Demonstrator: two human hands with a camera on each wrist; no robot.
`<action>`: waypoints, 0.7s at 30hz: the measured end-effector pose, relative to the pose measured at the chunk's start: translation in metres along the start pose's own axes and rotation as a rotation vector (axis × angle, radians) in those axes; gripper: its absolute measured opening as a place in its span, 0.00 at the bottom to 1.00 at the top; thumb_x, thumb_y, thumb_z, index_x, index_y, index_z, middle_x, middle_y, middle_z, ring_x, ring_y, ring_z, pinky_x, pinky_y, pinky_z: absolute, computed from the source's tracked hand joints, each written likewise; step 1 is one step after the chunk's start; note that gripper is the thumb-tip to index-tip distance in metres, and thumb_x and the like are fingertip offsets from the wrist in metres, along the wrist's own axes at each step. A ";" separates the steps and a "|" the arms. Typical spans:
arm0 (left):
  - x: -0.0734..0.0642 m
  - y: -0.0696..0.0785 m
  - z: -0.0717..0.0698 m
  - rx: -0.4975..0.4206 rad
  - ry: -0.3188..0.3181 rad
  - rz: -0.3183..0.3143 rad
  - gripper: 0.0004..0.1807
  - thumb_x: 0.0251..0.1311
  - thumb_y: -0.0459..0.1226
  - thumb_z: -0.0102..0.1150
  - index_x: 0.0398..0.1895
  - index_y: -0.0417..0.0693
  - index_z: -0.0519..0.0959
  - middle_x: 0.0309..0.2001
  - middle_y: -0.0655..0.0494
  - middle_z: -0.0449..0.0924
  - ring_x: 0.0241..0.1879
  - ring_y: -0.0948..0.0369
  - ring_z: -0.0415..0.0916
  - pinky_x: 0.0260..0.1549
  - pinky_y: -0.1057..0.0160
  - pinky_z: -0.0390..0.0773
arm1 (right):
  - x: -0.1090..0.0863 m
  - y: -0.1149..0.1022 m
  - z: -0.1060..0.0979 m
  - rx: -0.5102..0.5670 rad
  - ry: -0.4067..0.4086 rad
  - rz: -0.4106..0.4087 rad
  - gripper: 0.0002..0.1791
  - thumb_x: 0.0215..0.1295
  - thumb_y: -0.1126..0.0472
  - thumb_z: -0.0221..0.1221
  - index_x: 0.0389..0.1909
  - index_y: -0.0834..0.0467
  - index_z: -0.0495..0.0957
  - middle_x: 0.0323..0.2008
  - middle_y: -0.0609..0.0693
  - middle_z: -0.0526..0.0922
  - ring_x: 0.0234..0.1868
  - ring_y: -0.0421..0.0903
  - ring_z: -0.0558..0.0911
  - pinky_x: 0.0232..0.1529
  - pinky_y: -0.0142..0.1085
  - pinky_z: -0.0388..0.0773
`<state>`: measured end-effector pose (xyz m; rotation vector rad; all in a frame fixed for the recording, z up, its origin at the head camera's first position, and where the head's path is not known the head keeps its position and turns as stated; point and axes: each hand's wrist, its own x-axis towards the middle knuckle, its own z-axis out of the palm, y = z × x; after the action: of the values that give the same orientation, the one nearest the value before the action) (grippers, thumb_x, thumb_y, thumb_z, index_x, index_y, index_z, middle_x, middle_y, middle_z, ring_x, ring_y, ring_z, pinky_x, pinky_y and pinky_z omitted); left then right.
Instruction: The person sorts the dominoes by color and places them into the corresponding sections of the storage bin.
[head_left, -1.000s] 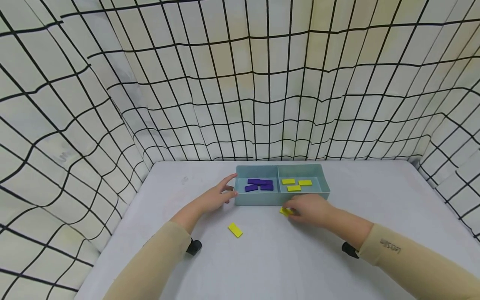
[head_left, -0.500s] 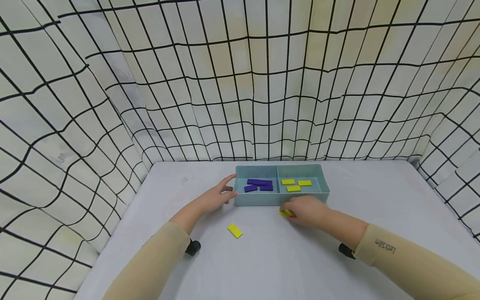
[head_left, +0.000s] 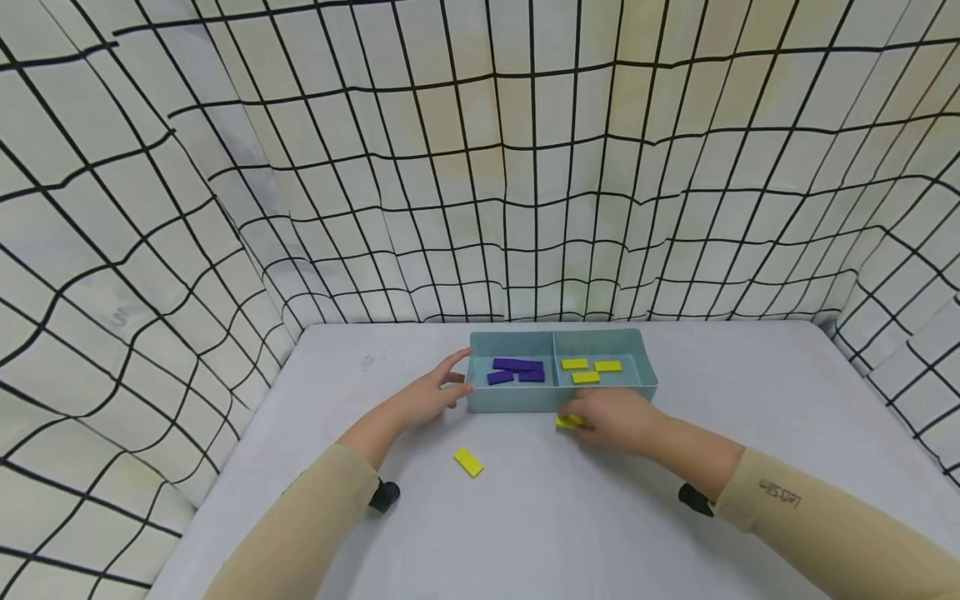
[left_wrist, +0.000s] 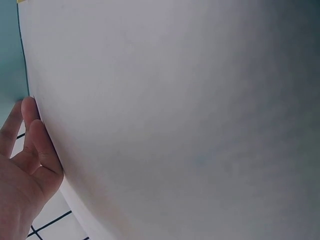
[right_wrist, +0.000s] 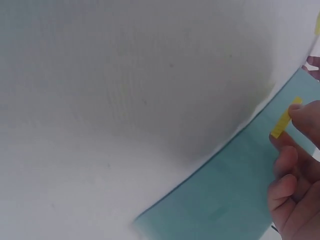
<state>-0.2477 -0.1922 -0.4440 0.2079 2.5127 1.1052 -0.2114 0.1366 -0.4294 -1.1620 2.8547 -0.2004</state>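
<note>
A pale teal box (head_left: 517, 402) with two compartments stands on the table. Several purple domino-shaped blocks (head_left: 517, 365) lie in its left compartment, and 3 yellow ones (head_left: 586, 377) lie in the right. My left hand (head_left: 427, 398) rests its spread fingers and thumb against the box's left end; in the left wrist view the hand (left_wrist: 30, 165) holds nothing. Just in front of the box, my right hand (head_left: 617, 419) pinches a yellow domino-shaped block (right_wrist: 284, 120) between thumb and index finger, its other fingers curled. Another yellow domino-shaped block (head_left: 468, 462) lies on the table, front left of the box.
The white table (head_left: 525, 533) runs back to a white wall (head_left: 517, 175) covered with black netting, which also encloses the left and right sides. A dark wrist camera (head_left: 385, 497) is at the left cuff and another dark camera (head_left: 696, 499) at the right.
The yellow block in my right hand has turned and tilted, then come up a little by the box's front wall. My left hand and the box stay in place.
</note>
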 end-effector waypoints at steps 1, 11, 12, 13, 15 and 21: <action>0.000 0.000 0.000 0.000 0.001 0.001 0.37 0.70 0.55 0.51 0.76 0.84 0.45 0.70 0.49 0.67 0.51 0.53 0.79 0.61 0.40 0.67 | 0.000 0.000 -0.002 0.002 0.003 -0.003 0.13 0.61 0.61 0.67 0.47 0.49 0.85 0.34 0.40 0.81 0.34 0.38 0.77 0.37 0.34 0.78; -0.003 0.003 0.000 -0.015 0.000 -0.003 0.37 0.71 0.54 0.51 0.76 0.83 0.44 0.70 0.48 0.66 0.52 0.52 0.79 0.62 0.40 0.67 | -0.003 -0.001 -0.018 0.021 0.018 -0.034 0.15 0.62 0.61 0.67 0.49 0.48 0.85 0.43 0.41 0.85 0.44 0.41 0.82 0.44 0.37 0.80; -0.003 0.004 0.000 -0.016 0.001 -0.004 0.37 0.71 0.54 0.51 0.76 0.84 0.44 0.70 0.48 0.66 0.52 0.52 0.79 0.62 0.40 0.67 | -0.004 0.000 -0.021 0.025 0.023 -0.041 0.15 0.62 0.62 0.67 0.49 0.48 0.85 0.44 0.41 0.85 0.46 0.42 0.83 0.45 0.38 0.81; -0.004 0.004 0.000 -0.018 0.002 -0.005 0.37 0.71 0.54 0.51 0.76 0.84 0.45 0.70 0.49 0.66 0.52 0.52 0.79 0.62 0.40 0.67 | -0.004 0.001 -0.023 0.025 0.023 -0.040 0.15 0.62 0.61 0.66 0.50 0.48 0.85 0.44 0.41 0.85 0.46 0.42 0.83 0.45 0.37 0.81; -0.004 0.005 0.000 -0.019 0.003 -0.004 0.37 0.71 0.54 0.51 0.76 0.84 0.44 0.70 0.49 0.66 0.52 0.53 0.79 0.61 0.40 0.67 | -0.006 0.003 -0.028 0.021 0.026 -0.040 0.15 0.62 0.61 0.66 0.50 0.48 0.84 0.43 0.42 0.84 0.44 0.43 0.83 0.43 0.37 0.81; -0.004 0.005 0.000 -0.013 0.001 -0.003 0.37 0.71 0.53 0.51 0.77 0.83 0.44 0.70 0.48 0.66 0.52 0.53 0.79 0.61 0.40 0.67 | -0.012 0.012 -0.042 -0.005 0.058 -0.013 0.16 0.61 0.60 0.67 0.50 0.46 0.85 0.42 0.41 0.83 0.42 0.43 0.84 0.37 0.36 0.80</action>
<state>-0.2442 -0.1903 -0.4390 0.1997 2.5047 1.1204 -0.2151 0.1574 -0.3889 -1.1956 2.9000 -0.2314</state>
